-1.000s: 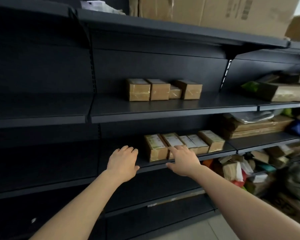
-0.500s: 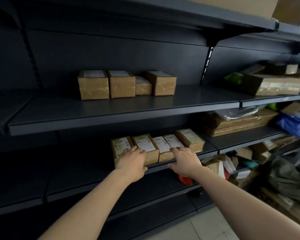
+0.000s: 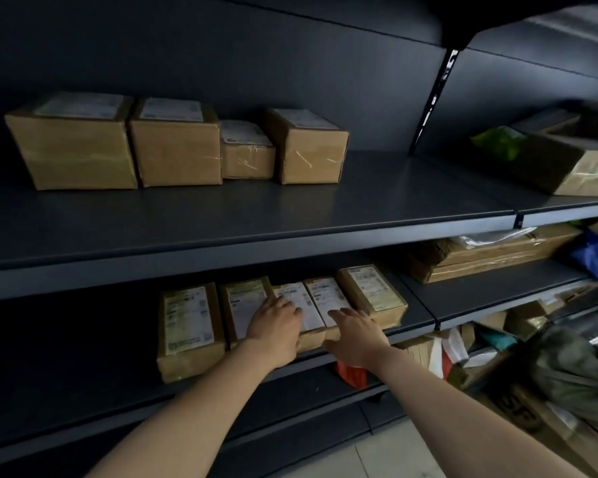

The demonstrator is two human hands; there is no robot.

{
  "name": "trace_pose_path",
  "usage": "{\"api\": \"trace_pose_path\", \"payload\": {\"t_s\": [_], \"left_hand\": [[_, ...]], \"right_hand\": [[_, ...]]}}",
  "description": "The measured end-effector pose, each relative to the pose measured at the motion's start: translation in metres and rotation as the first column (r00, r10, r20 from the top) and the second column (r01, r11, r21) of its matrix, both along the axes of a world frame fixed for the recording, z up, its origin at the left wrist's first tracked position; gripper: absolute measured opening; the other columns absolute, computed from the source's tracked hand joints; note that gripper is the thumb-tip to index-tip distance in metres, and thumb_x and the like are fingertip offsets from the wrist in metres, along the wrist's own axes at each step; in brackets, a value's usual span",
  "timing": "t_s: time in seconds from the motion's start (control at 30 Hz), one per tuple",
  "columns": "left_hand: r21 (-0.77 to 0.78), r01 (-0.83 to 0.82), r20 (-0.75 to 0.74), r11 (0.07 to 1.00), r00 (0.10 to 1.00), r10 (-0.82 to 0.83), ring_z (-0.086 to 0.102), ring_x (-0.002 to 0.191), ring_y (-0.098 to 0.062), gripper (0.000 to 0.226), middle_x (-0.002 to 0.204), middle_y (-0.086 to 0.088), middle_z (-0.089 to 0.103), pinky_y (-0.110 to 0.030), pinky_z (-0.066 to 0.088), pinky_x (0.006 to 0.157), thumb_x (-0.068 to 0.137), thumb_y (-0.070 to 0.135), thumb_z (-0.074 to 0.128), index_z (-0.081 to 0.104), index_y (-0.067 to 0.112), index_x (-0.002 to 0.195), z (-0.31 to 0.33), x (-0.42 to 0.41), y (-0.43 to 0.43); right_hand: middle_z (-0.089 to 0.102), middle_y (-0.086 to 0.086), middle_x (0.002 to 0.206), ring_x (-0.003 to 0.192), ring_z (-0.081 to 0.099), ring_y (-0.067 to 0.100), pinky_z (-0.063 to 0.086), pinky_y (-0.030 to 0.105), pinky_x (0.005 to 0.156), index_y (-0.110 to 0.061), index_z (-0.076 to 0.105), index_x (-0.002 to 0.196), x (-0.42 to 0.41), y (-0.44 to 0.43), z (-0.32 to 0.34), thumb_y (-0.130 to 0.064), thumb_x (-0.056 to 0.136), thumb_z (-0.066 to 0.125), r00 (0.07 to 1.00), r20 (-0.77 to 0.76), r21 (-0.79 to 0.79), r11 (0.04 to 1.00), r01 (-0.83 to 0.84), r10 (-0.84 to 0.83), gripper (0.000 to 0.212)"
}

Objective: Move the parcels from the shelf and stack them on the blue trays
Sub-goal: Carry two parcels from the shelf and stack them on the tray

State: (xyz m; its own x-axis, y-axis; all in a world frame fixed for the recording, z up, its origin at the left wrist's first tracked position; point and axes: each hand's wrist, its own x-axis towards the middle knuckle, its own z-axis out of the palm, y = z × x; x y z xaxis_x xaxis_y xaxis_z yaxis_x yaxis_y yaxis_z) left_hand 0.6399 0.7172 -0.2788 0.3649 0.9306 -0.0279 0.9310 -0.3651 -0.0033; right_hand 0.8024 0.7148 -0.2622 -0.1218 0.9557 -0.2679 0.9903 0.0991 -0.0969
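While both hands settle on the lower shelf, no parcel is lifted yet.
Head view, lower centre: left hand [image 3: 275, 326] and right hand [image 3: 354, 334] lie flat, fingers spread, on two small brown cardboard parcels with white labels [image 3: 309, 301] in a row on the dark metal shelf [image 3: 418, 305], likely to bracket both together; blue trays unseen.

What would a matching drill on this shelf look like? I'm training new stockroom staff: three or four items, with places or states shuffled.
Items:
1. left hand
2. right hand
3. shortest upper box
4. red bag

Places:
A. below the lower shelf edge
B. on the two middle lower parcels
C. third along the upper row
D. on the lower row, right of the other hand

Pairs: 1-B, 2-D, 3-C, 4-A
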Motion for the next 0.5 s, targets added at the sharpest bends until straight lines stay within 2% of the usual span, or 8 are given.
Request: {"api": "trace_pose_path", "payload": {"t_s": [0.2, 0.3, 0.4, 0.5], "left_hand": [[-0.095, -0.037, -0.147, 0.995, 0.989, 0.023, 0.028, 0.138, -0.032, 0.061, 0.147, -0.015, 0.039, -0.043, 0.017, 0.118, 0.086, 0.026, 0.063, 0.041, 0.008, 0.141, -0.035, 0.023, 0.033], [-0.078, -0.073, -0.257, 0.994, 0.965, 0.05, 0.025, 0.141, -0.037, 0.06, 0.152, -0.024, 0.029, -0.048, 0.012, 0.119, 0.093, 0.021, 0.053, 0.032, 0.002, 0.145, -0.046, 0.033, 0.04], [-0.034, -0.101, -0.293, 0.994, 0.952, 0.087, 0.023, 0.143, -0.039, 0.057, 0.154, -0.028, 0.024, -0.049, 0.005, 0.12, 0.099, 0.02, 0.04, 0.023, -0.003, 0.148, -0.053, 0.045, 0.042], [-0.045, -0.18, -0.271, 0.983, 0.949, 0.161, 0.021, 0.144, -0.04, 0.056, 0.156, -0.029, 0.018, -0.047, 0.01, 0.12, 0.101, 0.019, 0.036, 0.018, -0.005, 0.149, -0.062, 0.056, 0.04]], "right_hand": [[0.009, 0.006, 0.162, 0.146, 0.017, 0.029, 0.024, 0.043, 0.116, -0.025, 0.018, 0.152, 0.011, 0.037, -0.033, -0.043, 0.093, 0.054, 1.0, -0.012, -0.094, 0.995, -0.02, 0.019, 0.072], [-0.004, 0.004, 0.163, 0.149, 0.004, 0.026, 0.016, 0.044, 0.119, -0.03, 0.011, 0.154, 0.017, 0.049, -0.05, -0.042, 0.094, 0.053, 0.999, -0.028, -0.123, 0.991, -0.045, 0.042, 0.074], [-0.01, 0.004, 0.162, 0.149, -0.005, 0.026, 0.012, 0.047, 0.119, -0.034, 0.007, 0.154, 0.025, 0.061, -0.064, -0.044, 0.093, 0.052, 0.996, -0.026, -0.109, 0.99, -0.086, 0.083, 0.076], [-0.015, 0.009, 0.161, 0.149, -0.008, 0.03, 0.012, 0.048, 0.118, -0.037, 0.008, 0.153, 0.032, 0.072, -0.073, -0.053, 0.093, 0.047, 0.992, -0.052, -0.085, 0.989, -0.12, 0.116, 0.073]]}}
